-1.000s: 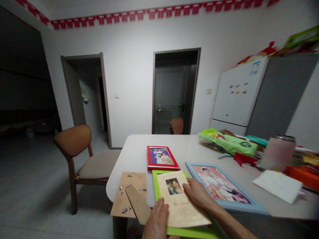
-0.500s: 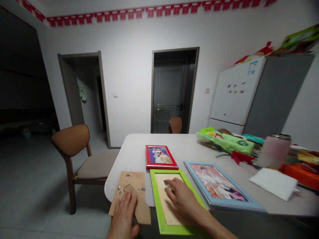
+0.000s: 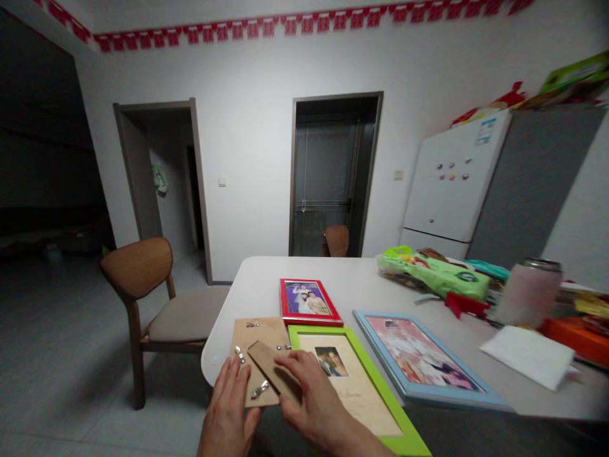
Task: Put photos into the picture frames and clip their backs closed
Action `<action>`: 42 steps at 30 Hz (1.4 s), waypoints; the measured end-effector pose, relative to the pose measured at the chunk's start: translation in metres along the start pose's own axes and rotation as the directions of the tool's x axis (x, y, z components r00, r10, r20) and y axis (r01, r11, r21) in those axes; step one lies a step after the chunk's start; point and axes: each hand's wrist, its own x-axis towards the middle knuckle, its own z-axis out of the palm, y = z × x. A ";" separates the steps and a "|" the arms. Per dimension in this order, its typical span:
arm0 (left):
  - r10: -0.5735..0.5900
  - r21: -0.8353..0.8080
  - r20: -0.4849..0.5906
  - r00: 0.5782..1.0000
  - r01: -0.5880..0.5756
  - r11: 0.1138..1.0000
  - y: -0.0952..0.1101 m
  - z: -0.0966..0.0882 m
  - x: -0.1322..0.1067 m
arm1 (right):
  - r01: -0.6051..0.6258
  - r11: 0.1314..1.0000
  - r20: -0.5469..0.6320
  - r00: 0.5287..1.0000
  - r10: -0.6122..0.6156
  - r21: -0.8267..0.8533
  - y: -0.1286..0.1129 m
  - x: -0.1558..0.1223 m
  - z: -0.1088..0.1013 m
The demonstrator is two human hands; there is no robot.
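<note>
A brown backing board (image 3: 260, 334) with metal clips and a hinged stand (image 3: 266, 363) is at the near left of the table, overlapping the corner of a green photo frame (image 3: 364, 355). My left hand (image 3: 226, 406) is closed on its left edge, fingers on the board and thumb at the near edge. My right hand (image 3: 316, 400) pinches the stand, fingers on top and thumb below. Inside the green frame, a small photo (image 3: 332, 361) shows on a cream sheet. Behind lies a red photo frame (image 3: 311, 301); to the right, a blue one (image 3: 423, 355).
On the table's right side are a green packet (image 3: 438, 273), a pink jar (image 3: 530, 295), a folded white tissue (image 3: 528, 355) and an orange box (image 3: 578, 343). A wooden chair (image 3: 137, 266) stands at the left. The white table (image 3: 252, 279) has a rounded left corner.
My right hand has moved left from the green frame to the stand, uncovering the small photo. The backing board has shifted slightly away and to the right, and its stand has turned.
</note>
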 end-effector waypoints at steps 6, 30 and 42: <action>0.211 -0.205 0.133 0.968 -0.181 0.962 0.064 0.007 0.016 | -0.130 0.990 0.052 0.990 0.133 -0.054 0.028 -0.042 -0.071; 0.262 -0.401 0.408 0.875 -0.086 0.912 0.092 0.026 0.021 | -0.247 0.824 -0.076 0.967 0.243 -0.510 0.106 -0.036 -0.074; 0.161 -0.355 0.477 0.864 0.021 0.935 0.097 0.019 0.024 | -0.173 0.836 0.011 0.978 0.209 -0.521 0.120 -0.014 -0.076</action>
